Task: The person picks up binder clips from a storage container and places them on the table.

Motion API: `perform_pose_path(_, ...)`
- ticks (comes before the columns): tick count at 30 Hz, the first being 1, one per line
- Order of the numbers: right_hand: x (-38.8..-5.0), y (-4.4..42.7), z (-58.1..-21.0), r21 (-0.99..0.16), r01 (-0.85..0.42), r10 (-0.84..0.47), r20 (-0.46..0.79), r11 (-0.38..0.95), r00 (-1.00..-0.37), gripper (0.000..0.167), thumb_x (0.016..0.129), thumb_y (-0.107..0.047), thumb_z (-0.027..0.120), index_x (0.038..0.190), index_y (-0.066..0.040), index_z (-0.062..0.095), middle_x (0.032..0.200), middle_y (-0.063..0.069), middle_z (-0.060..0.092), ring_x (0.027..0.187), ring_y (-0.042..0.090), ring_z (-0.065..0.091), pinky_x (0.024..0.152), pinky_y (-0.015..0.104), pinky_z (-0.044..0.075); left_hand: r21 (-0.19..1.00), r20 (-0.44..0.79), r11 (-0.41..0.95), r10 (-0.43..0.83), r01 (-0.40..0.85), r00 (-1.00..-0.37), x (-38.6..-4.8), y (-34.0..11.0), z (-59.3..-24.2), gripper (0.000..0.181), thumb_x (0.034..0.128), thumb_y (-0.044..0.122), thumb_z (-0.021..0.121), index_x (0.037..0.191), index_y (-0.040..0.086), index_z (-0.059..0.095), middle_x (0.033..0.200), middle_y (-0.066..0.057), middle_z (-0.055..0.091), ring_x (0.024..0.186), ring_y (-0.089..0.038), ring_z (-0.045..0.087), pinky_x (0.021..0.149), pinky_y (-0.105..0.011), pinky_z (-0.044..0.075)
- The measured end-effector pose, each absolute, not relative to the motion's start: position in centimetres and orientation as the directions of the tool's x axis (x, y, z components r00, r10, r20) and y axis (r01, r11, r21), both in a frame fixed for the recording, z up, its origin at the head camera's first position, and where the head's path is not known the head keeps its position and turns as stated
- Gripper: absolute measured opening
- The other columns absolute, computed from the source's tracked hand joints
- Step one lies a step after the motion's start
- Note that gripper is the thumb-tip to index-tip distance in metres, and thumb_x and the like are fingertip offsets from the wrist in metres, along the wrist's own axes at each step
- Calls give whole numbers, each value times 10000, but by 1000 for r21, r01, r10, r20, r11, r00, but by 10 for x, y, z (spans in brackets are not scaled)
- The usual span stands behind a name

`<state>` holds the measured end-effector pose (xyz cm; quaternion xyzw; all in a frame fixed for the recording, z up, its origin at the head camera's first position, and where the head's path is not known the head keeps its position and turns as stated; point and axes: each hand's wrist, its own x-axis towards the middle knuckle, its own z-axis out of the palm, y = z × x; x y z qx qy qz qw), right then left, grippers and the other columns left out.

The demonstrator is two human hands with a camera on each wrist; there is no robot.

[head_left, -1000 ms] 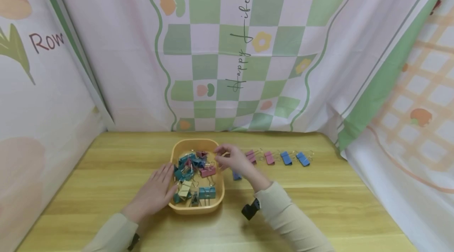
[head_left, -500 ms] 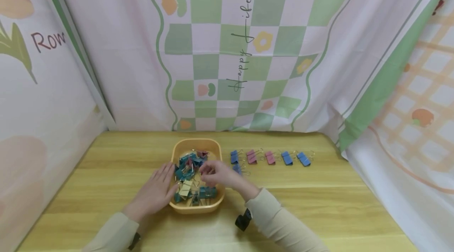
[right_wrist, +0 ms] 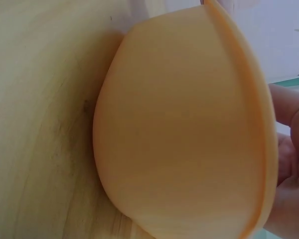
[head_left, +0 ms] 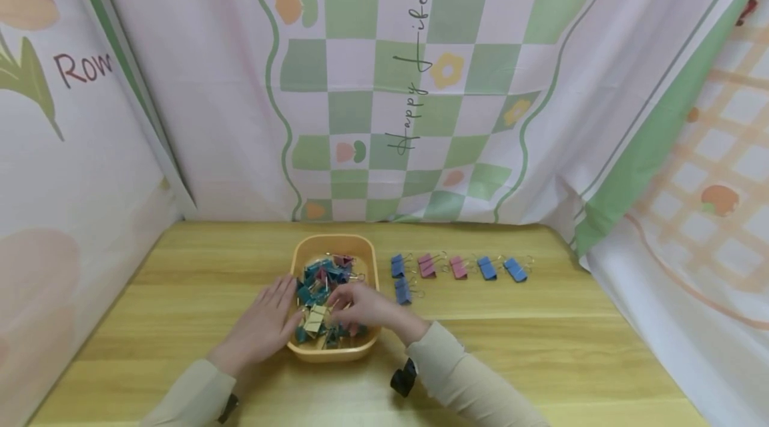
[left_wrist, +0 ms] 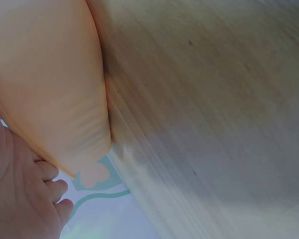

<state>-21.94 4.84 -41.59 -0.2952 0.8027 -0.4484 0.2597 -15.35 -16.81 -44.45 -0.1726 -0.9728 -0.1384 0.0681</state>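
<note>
A yellow plastic basket [head_left: 336,355] holds a jumble of binder clips, mostly teal. My left hand [head_left: 258,330] rests along the basket's left rim with its fingers straight. Inside the basket, my right hand [head_left: 372,310] reaches in over the right rim, fingers bent downward. Its fingertips are close to a pale yellow binder clip [head_left: 315,319]; what lies between them is hidden. Part of a pink binder clip [head_left: 354,330] shows beneath that hand. In the right wrist view, the basket's wall [right_wrist: 184,114] covers most of the fingers.
Right of the basket, binder clips lie in a row on the wooden table [head_left: 517,353], among them a pink clip [head_left: 426,265] and a blue clip [head_left: 515,269]. Another blue clip [head_left: 402,291] sits below the row's left end. A patterned cloth [head_left: 354,180] hangs behind.
My right hand has moved from the row's left end into the basket, then lower and leftward. The pink clip inside has shifted toward the near side. My left hand has stayed put.
</note>
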Motion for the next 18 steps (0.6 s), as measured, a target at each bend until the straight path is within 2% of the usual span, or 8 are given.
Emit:
perform_pose_path(3,-220,48,-417,-864,-247,-705,-160,438,-691,193,834,-62,665,1015,-14,618,824,107,656,489,176,562,481,360,536,243,181,903,316,354,-931,-154,-168,-445,625,981,337,393,1402,-98,236,1461,-243,195,1339,-378,172,1080,-478,158)
perform_pose_path(13,-218,47,-416,-832,-282,-717,-183,477,-672,162,826,8,633,983,-30,620,660,56,620,459,134,507,467,350,507,242,195,901,320,361,-927,-154,-168,-444,618,978,327,406,1392,-106,256,1450,-256,223,1332,-388,190,1075,-488,181)
perform_pose_path(18,-219,49,-417,-841,-283,-716,-164,461,-679,155,840,2,623,992,-30,615,669,29,604,468,135,515,492,387,526,251,188,898,320,360,-929,-153,-167,-442,617,977,318,409,1391,-110,252,1453,-257,211,1337,-385,172,1077,-487,175)
